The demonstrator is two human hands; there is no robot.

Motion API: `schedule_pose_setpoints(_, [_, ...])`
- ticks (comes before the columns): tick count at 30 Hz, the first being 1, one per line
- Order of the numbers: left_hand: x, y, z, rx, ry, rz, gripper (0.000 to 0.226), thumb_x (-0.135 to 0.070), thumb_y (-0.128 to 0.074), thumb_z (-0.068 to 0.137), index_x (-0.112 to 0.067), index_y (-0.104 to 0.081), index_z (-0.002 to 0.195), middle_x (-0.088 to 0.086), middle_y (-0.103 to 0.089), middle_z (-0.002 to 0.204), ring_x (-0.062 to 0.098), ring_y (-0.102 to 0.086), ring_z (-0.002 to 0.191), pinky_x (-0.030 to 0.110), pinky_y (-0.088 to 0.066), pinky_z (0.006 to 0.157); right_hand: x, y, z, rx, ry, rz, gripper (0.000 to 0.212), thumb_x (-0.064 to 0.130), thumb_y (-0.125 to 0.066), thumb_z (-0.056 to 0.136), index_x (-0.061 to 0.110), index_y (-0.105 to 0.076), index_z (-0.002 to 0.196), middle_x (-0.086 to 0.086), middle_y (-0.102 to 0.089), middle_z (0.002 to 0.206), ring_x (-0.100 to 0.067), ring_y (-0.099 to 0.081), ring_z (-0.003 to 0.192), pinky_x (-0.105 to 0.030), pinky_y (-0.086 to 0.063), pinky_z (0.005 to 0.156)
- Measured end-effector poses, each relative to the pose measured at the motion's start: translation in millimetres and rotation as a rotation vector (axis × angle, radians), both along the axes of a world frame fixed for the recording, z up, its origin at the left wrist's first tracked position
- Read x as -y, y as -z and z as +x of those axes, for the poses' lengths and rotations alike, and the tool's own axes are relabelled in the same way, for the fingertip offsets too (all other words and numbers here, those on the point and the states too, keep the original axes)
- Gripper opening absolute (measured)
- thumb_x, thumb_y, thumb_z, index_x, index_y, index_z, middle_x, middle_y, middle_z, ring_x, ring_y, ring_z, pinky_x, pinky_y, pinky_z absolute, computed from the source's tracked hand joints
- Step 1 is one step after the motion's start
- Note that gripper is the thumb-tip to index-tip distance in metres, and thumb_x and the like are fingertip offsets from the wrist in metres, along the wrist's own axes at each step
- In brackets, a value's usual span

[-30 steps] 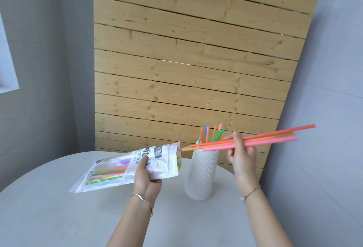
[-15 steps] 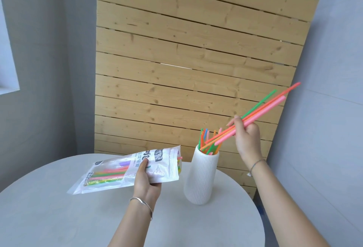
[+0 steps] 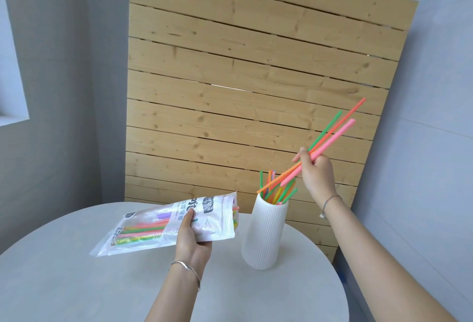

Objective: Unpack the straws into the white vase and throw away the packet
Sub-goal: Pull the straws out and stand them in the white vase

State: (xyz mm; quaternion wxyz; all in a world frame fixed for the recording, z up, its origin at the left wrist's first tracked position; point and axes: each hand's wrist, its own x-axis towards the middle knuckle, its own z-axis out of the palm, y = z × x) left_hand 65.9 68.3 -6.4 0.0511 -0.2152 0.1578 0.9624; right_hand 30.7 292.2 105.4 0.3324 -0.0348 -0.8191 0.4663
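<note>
Two bare forearms enter from the bottom edge; no sleeves are visible on either arm up to the frame edge.

Left hand [image 3: 190, 241]: bare, no rings visible. The left wrist carries a bangle [image 3: 186, 270], a thin silver metal band, smooth and polished, sitting loose around the wrist and widening slightly along one section.

Right hand [image 3: 318, 177]: bare, no rings visible. The right wrist carries a bracelet [image 3: 329, 202], a fine grey cord or chain, much thinner than the bangle. A small pale charm or clasp hangs from its lower end; its shape is too small to resolve.

Fingernails are short and unpainted where visible.
</note>
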Motion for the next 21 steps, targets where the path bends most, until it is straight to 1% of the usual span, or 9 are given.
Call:
schedule_pose_setpoints(2, [-1, -1, 0, -0.003, 0.0, -0.006, 0.011, -0.02, -0.058, 0.093, -0.016, -0.059, 0.083, 0.002, -0.066, 0.093, 0.017, -0.063, 0.083, 0.035, -0.047, 0.088, -4, -2, 1, 0.016, 0.007, -0.021, 0.043, 0.037, -0.042, 0.096, 0.021, -0.06, 0.061, 0.013, -0.042, 0.028, -0.002, -0.043, 0.029, -0.015, -0.027, 0.036])
schedule_pose_setpoints(6, [-3, -1, 1, 0.003, 0.002, -0.015, 0.012, -0.019, -0.058, 0.093, -0.016, -0.059, 0.082, 0.001, -0.066, 0.09, 0.016, -0.063, 0.082, 0.034, -0.047, 0.09, -5, 0, 3, 0.087, -0.02, 0.074, 0.042, 0.036, -0.043, 0.096, 0.019, -0.064, 0.065, 0.015, -0.048, 0.032, -0.001, -0.045, 0.031, -0.018, -0.028, 0.039])
schedule_pose_setpoints(8, [-5, -1, 2, 0.004, 0.005, -0.017, 0.011, -0.019, -0.058, 0.093, -0.016, -0.059, 0.082, 0.001, -0.066, 0.091, 0.016, -0.063, 0.082, 0.034, -0.047, 0.092, -4, 2, 2, 0.138, -0.051, 0.158, 0.038, 0.037, -0.047, 0.094, 0.018, -0.068, 0.069, 0.008, -0.053, 0.043, -0.004, -0.046, 0.036, -0.023, -0.031, 0.044])
schedule_pose_setpoints(11, [-6, -1, 4, -0.002, 0.007, -0.018, 0.014, -0.019, -0.058, 0.093, -0.016, -0.059, 0.08, 0.002, -0.066, 0.09, 0.016, -0.063, 0.081, 0.035, -0.047, 0.093, 0, 6, -3, 0.196, -0.062, 0.252, 0.036, 0.041, -0.059, 0.087, 0.012, -0.066, 0.068, 0.005, -0.046, 0.048, -0.015, -0.047, 0.047, -0.028, -0.038, 0.053])
schedule_pose_setpoints(13, [-5, -1, 4, -0.003, 0.009, -0.02, 0.015, -0.019, -0.057, 0.094, -0.016, -0.058, 0.079, 0.002, -0.065, 0.089, 0.016, -0.063, 0.08, 0.035, -0.048, 0.092, 2, 7, -4, 0.199, -0.088, 0.253, 0.031, 0.043, -0.066, 0.081, 0.015, -0.063, 0.069, 0.005, -0.054, 0.055, -0.015, -0.055, 0.056, -0.03, -0.045, 0.059])
schedule_pose_setpoints(15, [-4, -1, 4, -0.008, 0.009, -0.023, 0.015, -0.02, -0.057, 0.094, -0.016, -0.059, 0.08, 0.002, -0.065, 0.089, 0.016, -0.063, 0.08, 0.035, -0.05, 0.09, 4, 7, -4, 0.167, -0.104, 0.233, 0.026, 0.044, -0.07, 0.077, 0.02, -0.063, 0.082, 0.007, -0.06, 0.069, -0.011, -0.059, 0.067, -0.029, -0.047, 0.063])
schedule_pose_setpoints(17, [-3, -1, 4, -0.014, 0.01, -0.022, 0.013, -0.02, -0.057, 0.094, -0.016, -0.059, 0.081, 0.002, -0.066, 0.091, 0.017, -0.063, 0.081, 0.035, -0.049, 0.087, 5, 6, -4, 0.086, -0.11, 0.216, 0.029, 0.043, -0.071, 0.076, 0.023, -0.059, 0.092, 0.006, -0.057, 0.079, -0.012, -0.055, 0.073, -0.027, -0.045, 0.065])
schedule_pose_setpoints(19, [-2, -1, 3, -0.016, 0.009, -0.017, 0.012, -0.02, -0.057, 0.094, -0.016, -0.06, 0.082, 0.002, -0.066, 0.092, 0.017, -0.063, 0.081, 0.035, -0.05, 0.084, 7, 5, -3, -0.006, -0.13, 0.162, 0.036, 0.038, -0.071, 0.078, 0.027, -0.053, 0.107, 0.006, -0.057, 0.088, -0.015, -0.056, 0.079, -0.024, -0.046, 0.069])
schedule_pose_setpoints(21, [-2, -2, 3, -0.019, 0.011, -0.01, 0.011, -0.02, -0.057, 0.094, -0.016, -0.059, 0.083, 0.003, -0.066, 0.093, 0.017, -0.063, 0.082, 0.036, -0.048, 0.085, 10, 6, -1, -0.087, -0.169, 0.123, 0.051, 0.028, -0.069, 0.082, 0.029, -0.043, 0.126, 0.008, -0.057, 0.095, -0.014, -0.061, 0.082, -0.025, -0.051, 0.074])
